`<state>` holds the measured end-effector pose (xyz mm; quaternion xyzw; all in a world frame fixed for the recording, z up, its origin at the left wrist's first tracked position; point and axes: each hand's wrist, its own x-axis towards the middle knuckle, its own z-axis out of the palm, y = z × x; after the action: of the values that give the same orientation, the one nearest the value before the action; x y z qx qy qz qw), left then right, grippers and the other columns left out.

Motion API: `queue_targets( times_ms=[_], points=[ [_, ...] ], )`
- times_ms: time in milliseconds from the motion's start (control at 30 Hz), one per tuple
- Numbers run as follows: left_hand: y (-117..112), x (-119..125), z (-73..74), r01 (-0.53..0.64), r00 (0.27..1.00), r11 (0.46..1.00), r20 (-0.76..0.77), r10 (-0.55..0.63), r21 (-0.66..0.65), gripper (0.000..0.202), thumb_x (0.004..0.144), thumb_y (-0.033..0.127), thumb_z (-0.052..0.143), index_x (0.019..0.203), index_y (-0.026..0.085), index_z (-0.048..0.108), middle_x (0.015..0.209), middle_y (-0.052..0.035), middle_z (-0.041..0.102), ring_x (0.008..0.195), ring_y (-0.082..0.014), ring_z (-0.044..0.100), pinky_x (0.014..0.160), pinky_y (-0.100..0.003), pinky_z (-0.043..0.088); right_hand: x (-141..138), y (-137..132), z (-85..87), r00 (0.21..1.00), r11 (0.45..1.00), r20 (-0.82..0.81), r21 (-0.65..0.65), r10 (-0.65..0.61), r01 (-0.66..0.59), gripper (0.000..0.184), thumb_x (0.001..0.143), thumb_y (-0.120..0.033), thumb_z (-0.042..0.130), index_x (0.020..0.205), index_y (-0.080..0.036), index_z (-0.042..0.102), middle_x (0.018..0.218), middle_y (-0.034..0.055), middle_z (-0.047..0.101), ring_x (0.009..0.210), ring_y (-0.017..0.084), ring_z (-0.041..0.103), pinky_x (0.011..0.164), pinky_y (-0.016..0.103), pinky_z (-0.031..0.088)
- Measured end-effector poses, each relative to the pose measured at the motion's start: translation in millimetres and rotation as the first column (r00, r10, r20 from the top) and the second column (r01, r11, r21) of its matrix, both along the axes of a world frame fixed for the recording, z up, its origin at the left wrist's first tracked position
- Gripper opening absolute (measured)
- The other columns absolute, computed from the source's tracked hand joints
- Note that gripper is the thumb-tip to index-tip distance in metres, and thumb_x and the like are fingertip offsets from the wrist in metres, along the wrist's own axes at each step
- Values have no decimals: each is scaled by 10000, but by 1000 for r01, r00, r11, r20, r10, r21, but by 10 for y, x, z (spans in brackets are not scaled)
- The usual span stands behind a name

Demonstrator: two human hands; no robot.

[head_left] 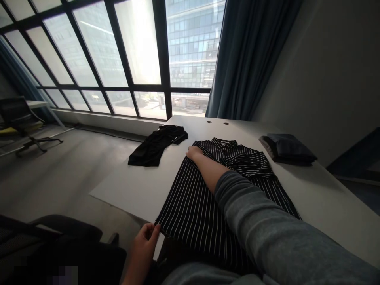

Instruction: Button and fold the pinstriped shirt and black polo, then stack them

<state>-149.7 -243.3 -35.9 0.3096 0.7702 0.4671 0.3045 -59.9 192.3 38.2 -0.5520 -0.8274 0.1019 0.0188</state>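
Observation:
A black shirt with white stripes [197, 209] lies spread on the white table, its collar toward the far side and its lower hem hanging at the near edge. My left hand [147, 234] pinches the hem's left corner between thumb and fingers. Reaching across the shirt, my right hand [194, 152] is closed on the cloth near the left shoulder. My right forearm and grey sleeve hide part of the shirt's middle and right side. One striped sleeve lies folded over the chest.
A crumpled black garment [152, 146] lies on the table's left part. Folded dark clothes [289, 147] are stacked at the right. The white table [124, 190] has its left edge above the floor. Office chairs [22, 122] stand at the left, a window and a blue curtain [246, 59] behind.

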Motion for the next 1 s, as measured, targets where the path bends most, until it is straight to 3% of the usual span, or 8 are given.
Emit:
queue_targets(
  times_ms=[100, 200, 367, 500, 633, 800, 1000],
  points=[
    [4, -43, 85, 15, 1000, 1000, -14, -16, -11, 658, 757, 825, 621, 908, 187, 679, 889, -93, 770, 874, -296, 733, 794, -374, 552, -202, 88, -114, 999, 998, 22, -41, -47, 48, 504, 975, -398, 620, 1408, -140, 616, 1399, 240, 639, 1274, 349, 634, 983, 417, 537],
    [21, -70, 113, 58, 991, 995, -113, -67, -85, 562, 829, 731, 594, 995, 202, 693, 917, -75, 771, 889, -285, 731, 794, -363, 531, -305, 113, -230, 995, 994, 50, -74, -81, 85, 524, 941, -320, 668, 1424, -127, 604, 1384, 265, 636, 1267, 369, 639, 972, 443, 551],
    [66, -28, 166, 112, 943, 973, -286, -168, -203, 406, 919, 588, 532, 1019, 232, 699, 843, -30, 742, 803, -244, 710, 714, -323, 467, -303, 133, -377, 997, 996, 47, -64, -56, 59, 463, 967, -191, 588, 1428, -149, 600, 1384, 249, 638, 1263, 355, 643, 985, 446, 545],
    [121, -14, 255, 141, 911, 956, -344, -227, -257, 339, 982, 514, 493, 995, 239, 690, 859, -22, 739, 806, -220, 707, 706, -302, 433, -281, 168, -420, 1000, 999, 20, -49, 14, -13, 408, 981, -172, 572, 1380, -213, 644, 1374, 184, 661, 1257, 310, 646, 1014, 405, 526],
    [182, -10, 363, 144, 877, 936, -397, -271, -320, 288, 1012, 451, 490, 1003, 239, 687, 870, -22, 740, 836, -221, 708, 718, -303, 410, -293, 201, -445, 1000, 999, 11, -38, 14, -14, 363, 987, -190, 615, 1345, -146, 657, 1359, 189, 663, 1245, 297, 650, 1018, 424, 533],
    [214, 27, 426, 136, 840, 937, -465, -281, -321, 228, 1020, 351, 492, 999, 246, 693, 978, -31, 763, 908, -220, 715, 745, -301, 418, -308, 242, -480, 1000, 999, -4, -27, -29, 29, 355, 1012, -321, 648, 1291, -102, 666, 1328, 173, 673, 1209, 268, 661, 1018, 447, 547],
    [198, 39, 389, 152, 806, 951, -523, -276, -268, 221, 1020, 323, 487, 1020, 252, 695, 998, -20, 764, 892, -209, 723, 761, -305, 447, -283, 272, -480, 998, 999, -47, 2, -50, 50, 353, 990, -177, 590, 1326, -94, 658, 1306, 230, 675, 1219, 297, 656, 1000, 383, 528]
  ],
)
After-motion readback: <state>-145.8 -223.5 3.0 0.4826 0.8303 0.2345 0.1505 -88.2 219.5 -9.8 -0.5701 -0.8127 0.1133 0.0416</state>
